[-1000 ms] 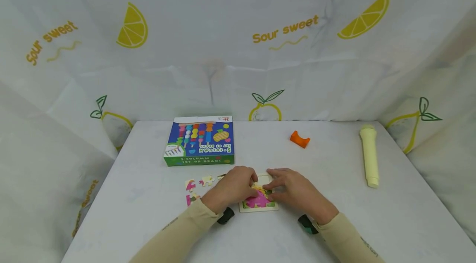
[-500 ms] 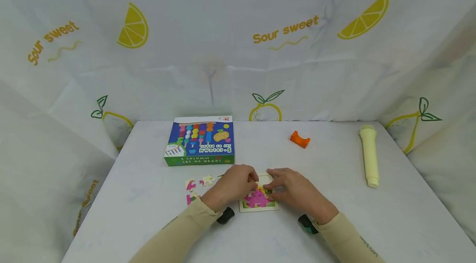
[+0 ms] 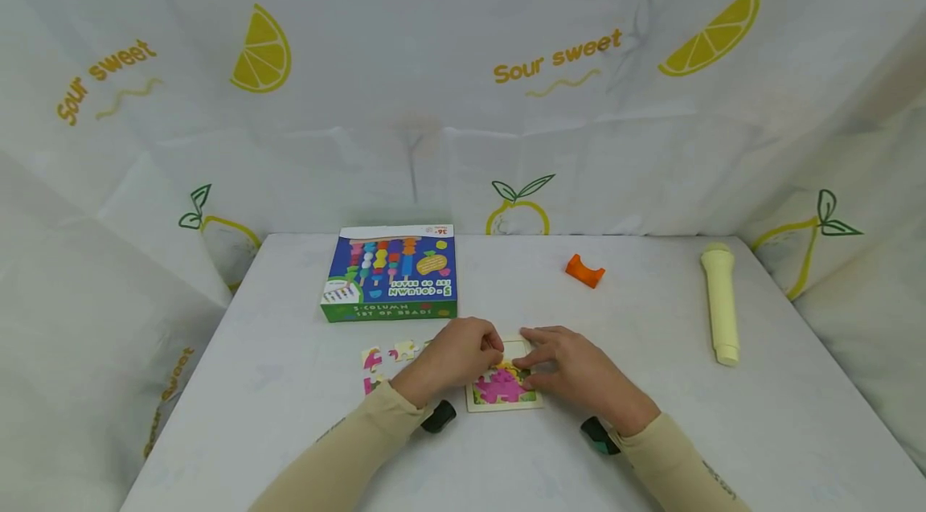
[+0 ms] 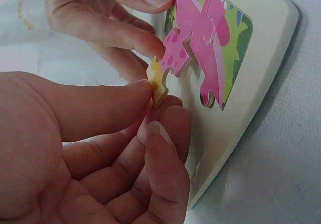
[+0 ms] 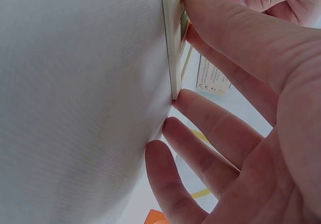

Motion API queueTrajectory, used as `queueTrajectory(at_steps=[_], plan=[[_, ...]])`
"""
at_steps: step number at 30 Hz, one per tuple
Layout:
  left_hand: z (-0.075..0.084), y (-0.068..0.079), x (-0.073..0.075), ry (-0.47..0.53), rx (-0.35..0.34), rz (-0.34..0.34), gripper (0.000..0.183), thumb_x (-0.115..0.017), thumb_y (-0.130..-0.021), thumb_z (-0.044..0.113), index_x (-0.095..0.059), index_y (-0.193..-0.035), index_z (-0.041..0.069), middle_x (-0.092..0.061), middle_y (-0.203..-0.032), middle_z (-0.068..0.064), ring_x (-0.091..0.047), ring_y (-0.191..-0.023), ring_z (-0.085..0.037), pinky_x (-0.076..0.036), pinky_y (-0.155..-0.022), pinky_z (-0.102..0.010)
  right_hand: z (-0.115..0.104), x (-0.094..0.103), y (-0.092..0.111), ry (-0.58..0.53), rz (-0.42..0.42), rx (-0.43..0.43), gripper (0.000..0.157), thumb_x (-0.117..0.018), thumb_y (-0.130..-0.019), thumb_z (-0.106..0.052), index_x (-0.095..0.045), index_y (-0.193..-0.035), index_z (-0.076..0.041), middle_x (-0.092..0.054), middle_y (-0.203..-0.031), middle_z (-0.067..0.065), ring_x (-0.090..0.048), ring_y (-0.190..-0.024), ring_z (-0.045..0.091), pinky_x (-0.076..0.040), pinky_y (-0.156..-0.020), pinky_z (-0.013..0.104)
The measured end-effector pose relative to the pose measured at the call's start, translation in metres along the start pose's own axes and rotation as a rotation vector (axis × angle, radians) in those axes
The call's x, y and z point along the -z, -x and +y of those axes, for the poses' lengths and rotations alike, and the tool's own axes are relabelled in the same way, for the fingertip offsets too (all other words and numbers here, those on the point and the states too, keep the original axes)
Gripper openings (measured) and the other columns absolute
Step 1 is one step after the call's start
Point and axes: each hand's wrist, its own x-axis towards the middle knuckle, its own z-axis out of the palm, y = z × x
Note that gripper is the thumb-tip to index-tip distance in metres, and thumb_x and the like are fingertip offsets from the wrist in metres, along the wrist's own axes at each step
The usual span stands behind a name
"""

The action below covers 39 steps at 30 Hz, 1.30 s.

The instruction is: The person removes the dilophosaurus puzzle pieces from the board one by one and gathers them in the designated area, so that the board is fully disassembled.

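Near the front middle of the table lies a square puzzle board (image 4: pixel 246 113) with a pale frame, partly filled with pink dinosaur pieces (image 4: pixel 204 25). My left hand (image 3: pixel 460 355) pinches a small yellow puzzle piece (image 4: pixel 158 83) between thumb and fingertips, at the edge of a pink spotted piece (image 4: pixel 175 53). From the other side, my right hand (image 3: pixel 582 371) rests on the board with fingers extended. Its thumb touches the pink pieces in the left wrist view, and other fingers lie along the frame's edge. Part of the board is hidden by both hands.
Several loose puzzle pieces (image 3: pixel 403 350) lie left of the board, partly behind the left forearm. A bead-set box (image 3: pixel 387 271) stands behind them. Farther right are an orange curved block (image 3: pixel 584 272) and a pale yellow rod (image 3: pixel 720 303). A printed curtain (image 3: pixel 463 94) closes the back.
My left hand has drawn slightly up and back over the board, uncovering more of the pink pieces. The right hand has stayed in place.
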Motion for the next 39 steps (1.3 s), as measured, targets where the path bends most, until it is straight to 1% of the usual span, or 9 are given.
queueTrajectory(at_steps=[7, 11, 14, 20, 24, 27, 31, 36, 39], plan=[[-0.001, 0.001, 0.004, 0.042, 0.006, -0.025, 0.007, -0.073, -0.104, 0.022, -0.075, -0.098, 0.019, -0.067, -0.085, 0.003, -0.06, -0.075, -0.014, -0.049, -0.069, -0.028, 0.002, 0.0, 0.001, -0.014, 0.001, 0.016, 0.03, -0.091, -0.086, -0.024, -0.086, -0.116, -0.027, -0.064, -0.155, 0.005, -0.056, -0.147, 0.033, -0.05, -0.116, 0.057], [-0.004, 0.002, 0.012, 0.073, 0.005, -0.024, 0.006, -0.074, -0.104, 0.023, -0.077, -0.1, 0.02, -0.069, -0.088, 0.002, -0.062, -0.082, -0.016, -0.051, -0.074, -0.031, 0.002, 0.0, -0.001, -0.021, 0.003, 0.04, 0.029, -0.091, -0.087, -0.026, -0.086, -0.116, -0.027, -0.064, -0.155, 0.006, -0.056, -0.146, 0.034, -0.049, -0.116, 0.058], [-0.007, 0.006, 0.018, 0.079, 0.006, -0.013, 0.006, -0.074, -0.104, 0.023, -0.077, -0.1, 0.02, -0.069, -0.09, 0.003, -0.062, -0.084, -0.016, -0.051, -0.076, -0.03, -0.001, 0.0, -0.002, -0.026, -0.005, 0.033, 0.029, -0.091, -0.088, -0.026, -0.086, -0.116, -0.027, -0.064, -0.155, 0.006, -0.056, -0.147, 0.034, -0.048, -0.118, 0.059], [-0.025, 0.025, 0.037, 0.078, 0.013, 0.026, 0.006, -0.074, -0.104, 0.022, -0.077, -0.1, 0.018, -0.071, -0.091, 0.0, -0.062, -0.083, -0.016, -0.051, -0.073, -0.03, -0.005, 0.001, -0.002, 0.001, -0.023, -0.047, 0.03, -0.09, -0.088, -0.028, -0.085, -0.118, -0.033, -0.062, -0.158, 0.001, -0.053, -0.15, 0.032, -0.046, -0.119, 0.059], [-0.045, 0.045, 0.053, 0.064, 0.062, 0.075, 0.005, -0.074, -0.104, 0.022, -0.076, -0.1, 0.019, -0.071, -0.092, -0.001, -0.061, -0.081, -0.017, -0.051, -0.071, -0.031, -0.005, 0.002, 0.0, 0.006, -0.028, -0.078, 0.03, -0.09, -0.089, -0.028, -0.084, -0.118, -0.034, -0.062, -0.158, -0.001, -0.051, -0.151, 0.032, -0.046, -0.12, 0.059], [-0.057, 0.058, 0.062, 0.079, 0.114, 0.098, 0.005, -0.075, -0.103, 0.023, -0.076, -0.101, 0.019, -0.071, -0.091, -0.003, -0.062, -0.075, -0.018, -0.051, -0.066, -0.032, -0.004, 0.002, 0.002, 0.005, -0.025, -0.084, 0.029, -0.09, -0.089, -0.028, -0.085, -0.117, -0.035, -0.062, -0.157, -0.001, -0.052, -0.15, 0.032, -0.046, -0.119, 0.06], [-0.069, 0.071, 0.067, 0.118, 0.149, 0.095, 0.005, -0.076, -0.102, 0.023, -0.075, -0.101, 0.018, -0.07, -0.087, -0.005, -0.062, -0.068, -0.02, -0.051, -0.062, -0.032, -0.004, 0.003, 0.002, 0.003, -0.02, -0.088, 0.03, -0.09, -0.088, -0.029, -0.085, -0.117, -0.035, -0.062, -0.157, -0.001, -0.051, -0.15, 0.033, -0.046, -0.119, 0.06], [-0.079, 0.079, 0.066, 0.076, 0.146, 0.095, 0.005, -0.077, -0.101, 0.022, -0.076, -0.099, 0.018, -0.069, -0.086, -0.001, -0.061, -0.076, -0.016, -0.049, -0.068, -0.03, -0.004, 0.003, 0.002, -0.01, -0.023, -0.079, 0.031, -0.09, -0.088, -0.028, -0.085, -0.118, -0.034, -0.062, -0.158, 0.0, -0.051, -0.15, 0.034, -0.046, -0.119, 0.061], [-0.083, 0.081, 0.065, 0.06, 0.155, 0.1, 0.004, -0.077, -0.101, 0.022, -0.076, -0.099, 0.018, -0.068, -0.086, 0.0, -0.06, -0.077, -0.015, -0.049, -0.069, -0.03, -0.004, 0.002, 0.001, -0.02, -0.02, -0.058, 0.03, -0.09, -0.089, -0.027, -0.085, -0.118, -0.032, -0.062, -0.158, 0.002, -0.052, -0.15, 0.034, -0.045, -0.12, 0.061]])
